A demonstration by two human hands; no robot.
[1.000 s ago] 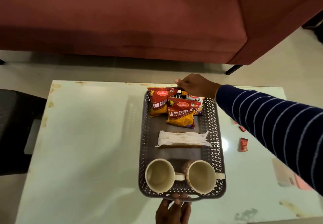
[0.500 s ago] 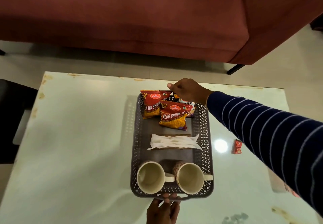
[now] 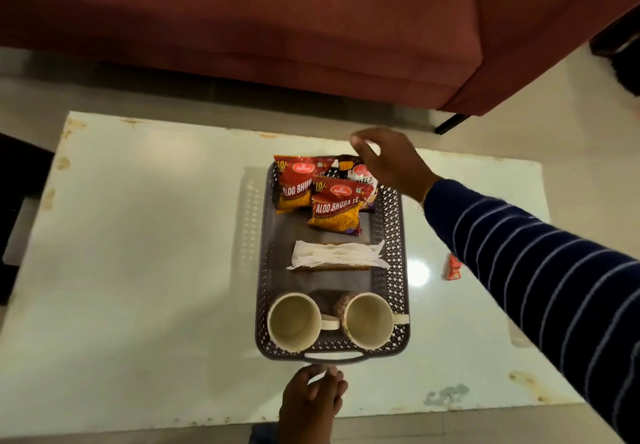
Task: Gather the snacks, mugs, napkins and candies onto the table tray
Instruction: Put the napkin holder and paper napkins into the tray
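Observation:
A grey perforated tray (image 3: 393, 263) lies lengthwise on the white table (image 3: 149, 263). At its far end sit red snack packets (image 3: 337, 206), partly overlapping. White napkins (image 3: 337, 254) lie across its middle. Two cream mugs (image 3: 294, 321) (image 3: 367, 319) stand at its near end. My right hand (image 3: 391, 161) hovers above the far end of the tray, fingers apart and empty. My left hand (image 3: 311, 398) rests just short of the tray's near handle, touching nothing. A small red candy (image 3: 453, 267) lies on the table to the right of the tray.
A dark red sofa (image 3: 277, 18) stands beyond the table's far edge. A dark seat (image 3: 17, 208) is at the left. The table top shows worn, stained edges. My striped sleeve (image 3: 540, 270) crosses over the right side of the table.
My right hand has lifted off the tray's far rim and opened. My left hand has come away from the near handle. The tray sits a little further from me.

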